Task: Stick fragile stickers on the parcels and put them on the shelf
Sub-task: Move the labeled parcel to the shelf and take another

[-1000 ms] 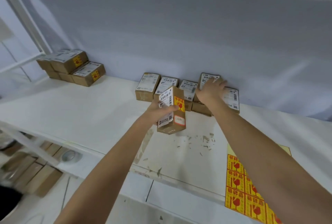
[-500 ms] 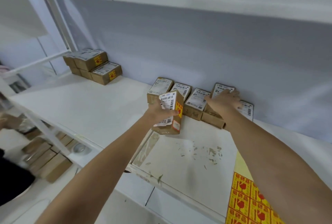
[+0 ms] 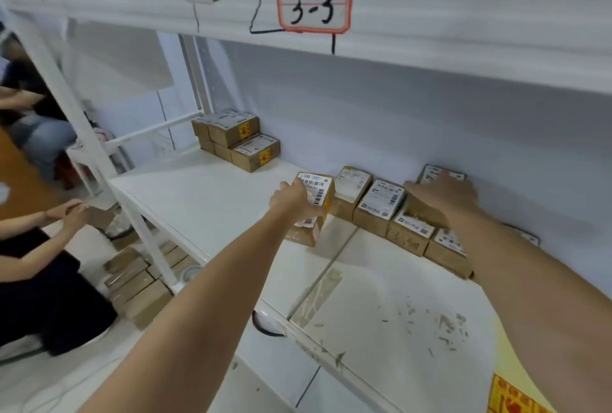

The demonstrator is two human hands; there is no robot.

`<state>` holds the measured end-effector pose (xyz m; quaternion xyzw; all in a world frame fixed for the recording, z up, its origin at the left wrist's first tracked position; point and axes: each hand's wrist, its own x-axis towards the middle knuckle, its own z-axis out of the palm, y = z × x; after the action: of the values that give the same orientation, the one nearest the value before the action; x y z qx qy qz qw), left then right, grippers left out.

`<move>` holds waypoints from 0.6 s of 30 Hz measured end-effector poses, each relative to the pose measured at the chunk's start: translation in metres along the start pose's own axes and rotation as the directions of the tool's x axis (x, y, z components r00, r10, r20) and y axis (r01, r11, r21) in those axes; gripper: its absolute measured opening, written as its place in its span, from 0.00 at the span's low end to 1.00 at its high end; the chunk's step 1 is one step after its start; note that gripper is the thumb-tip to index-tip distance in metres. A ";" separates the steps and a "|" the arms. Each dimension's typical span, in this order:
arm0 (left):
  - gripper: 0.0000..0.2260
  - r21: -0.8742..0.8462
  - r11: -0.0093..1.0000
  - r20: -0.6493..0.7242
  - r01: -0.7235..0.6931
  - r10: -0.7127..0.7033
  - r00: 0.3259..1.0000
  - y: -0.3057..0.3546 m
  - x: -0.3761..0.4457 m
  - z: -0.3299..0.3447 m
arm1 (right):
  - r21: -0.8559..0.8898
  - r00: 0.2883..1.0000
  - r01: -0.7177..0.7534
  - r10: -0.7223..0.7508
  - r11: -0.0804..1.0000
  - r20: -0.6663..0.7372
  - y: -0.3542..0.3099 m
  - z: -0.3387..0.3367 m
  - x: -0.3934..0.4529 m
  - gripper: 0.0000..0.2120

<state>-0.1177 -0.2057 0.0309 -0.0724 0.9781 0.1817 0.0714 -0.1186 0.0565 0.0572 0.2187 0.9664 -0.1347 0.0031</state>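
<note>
Left hand (image 3: 294, 200) grips a parcel (image 3: 314, 210), fingers curled round its near side. The parcel stands tilted at the left end of the back row (image 3: 381, 207) on the shelf (image 3: 205, 200), lower edge at or just off the board; contact can't be confirmed. A yellow fragile sticker (image 3: 327, 203) shows on its right edge, so sticking looks done for this one and only the set-down remains.

Right hand (image 3: 443, 195) lies on the raised parcel (image 3: 430, 180) further right in the row, fingers fairly straight, pressing or steadying it rather than gripping.

Progress, judged from the layout: mid-task. The far stack (image 3: 231, 141) by the wall has stickers visible on two box fronts. For the back row, the visible faces show only white labels; stickered or not can't be told.

Counts:
- Held parcel: one.
- Back row: about five more boxes visible, one sitting atop the others. The right arm hides part of the right end, so the count is approximate.
- Far stack: roughly four or five boxes in two layers; exact number unclear.
- Sticker sheet (image 3: 510, 396): one, at the bottom right corner on the shelf, cut off by the frame, with stickers left on it.
- More cardboard boxes (image 3: 139, 290) on the floor under the shelf, several, not countable. These are probably the remaining work.
- Second person (image 3: 43, 267) at left, both hands on something small.
</note>
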 end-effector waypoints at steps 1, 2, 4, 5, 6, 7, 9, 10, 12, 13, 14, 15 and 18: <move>0.42 0.020 1.000 -0.016 0.003 -0.003 1.000 -0.006 0.004 -0.005 | 0.009 1.000 0.030 -0.030 1.000 0.009 -0.010 -0.002 -0.002 0.47; 0.42 0.044 0.999 -0.032 0.000 0.002 0.999 -0.012 0.008 -0.010 | 0.016 0.998 0.057 -0.057 0.998 0.029 -0.021 -0.003 -0.003 0.46; 0.41 0.100 0.995 -0.058 -0.021 0.027 0.998 -0.024 0.017 -0.022 | 0.037 0.993 0.082 -0.085 0.996 0.085 -0.044 -0.006 -0.009 0.46; 0.41 0.125 0.992 -0.069 -0.030 0.039 0.997 -0.030 0.023 -0.027 | 0.050 0.989 0.085 -0.090 0.995 0.121 -0.056 -0.006 -0.011 0.48; 0.41 0.141 0.989 -0.080 -0.033 0.045 0.996 -0.036 0.029 -0.033 | 0.057 0.982 0.085 -0.093 0.995 0.163 -0.069 -0.006 -0.013 0.49; 0.42 0.150 0.988 -0.090 -0.031 0.045 0.995 -0.042 0.035 -0.039 | 0.056 0.974 0.089 -0.099 0.994 0.206 -0.082 -0.004 -0.014 0.50; 0.43 0.171 0.985 -0.099 -0.022 0.039 0.994 -0.056 0.050 -0.049 | 0.046 0.956 0.103 -0.112 0.994 0.272 -0.107 0.000 -0.016 0.52; 0.42 0.187 0.982 -0.099 -0.022 0.041 0.994 -0.064 0.059 -0.054 | 0.046 0.951 0.110 -0.118 0.993 0.287 -0.120 0.003 -0.017 0.53; 0.41 0.206 0.978 -0.097 -0.019 0.040 0.994 -0.080 0.078 -0.064 | 0.051 0.946 0.119 -0.129 0.992 0.298 -0.146 0.011 -0.016 0.53; 0.41 0.197 0.980 -0.092 -0.009 0.028 0.995 -0.088 0.089 -0.068 | 0.046 0.945 0.118 -0.126 0.992 0.301 -0.159 0.016 -0.014 0.53; 0.42 0.177 0.984 -0.085 0.004 0.012 0.996 -0.097 0.100 -0.072 | 0.039 0.946 0.113 -0.119 0.993 0.303 -0.171 0.020 -0.011 0.53; 0.42 0.155 0.988 -0.076 0.012 0.000 0.997 -0.104 0.112 -0.075 | 0.039 0.946 0.104 -0.111 0.994 0.306 -0.183 0.024 -0.009 0.53; 0.44 0.139 0.990 -0.062 -0.001 0.009 0.998 -0.123 0.146 -0.086 | 0.040 0.954 0.100 -0.108 0.994 0.281 -0.221 0.038 -0.001 0.52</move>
<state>-0.2497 -0.3673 0.0435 -0.0705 0.9903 0.1111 0.0451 -0.2137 -0.1460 0.0781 0.1460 0.9645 -0.1768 0.1311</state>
